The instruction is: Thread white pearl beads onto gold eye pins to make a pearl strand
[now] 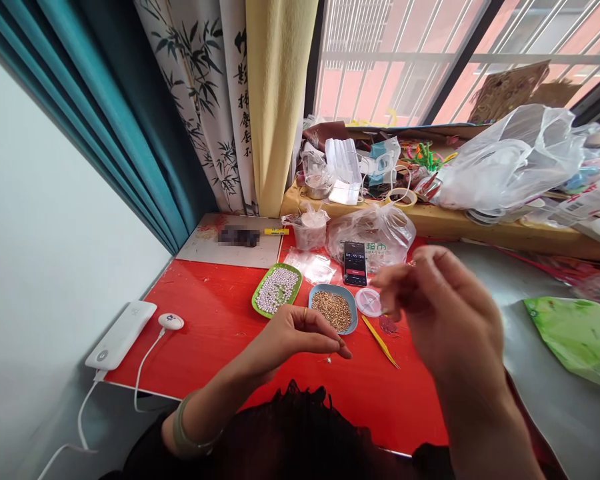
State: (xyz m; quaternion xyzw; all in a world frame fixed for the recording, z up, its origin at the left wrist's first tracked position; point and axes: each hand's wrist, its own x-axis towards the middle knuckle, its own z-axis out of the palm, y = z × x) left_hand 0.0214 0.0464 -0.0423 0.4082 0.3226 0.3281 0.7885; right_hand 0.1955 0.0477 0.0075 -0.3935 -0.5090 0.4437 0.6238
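My left hand (pixel 300 333) hovers over the red table in front of the trays, thumb and forefinger pinched together. What they grip is too small to make out; a tiny white bead (pixel 329 360) shows just below the fingertips. Raised higher and closer to the camera, my right hand (pixel 450 313) also has thumb and forefinger pressed together, its other fingers loosely curled and slightly blurred. Any thread between the hands is too thin to see. Nearest to them are a blue tray (pixel 355 319) of gold beads (pixel 333 308) and a green tray (pixel 255 303) of pearly white beads (pixel 275 288).
Yellow tweezers (pixel 380 341) and a clear round lid (pixel 369 302) lie right of the blue tray. Behind stand a phone (pixel 355 263) with a running timer, a plastic bag (pixel 390 230) and a tub (pixel 310 235). A white power bank (pixel 121 335) sits at the left edge.
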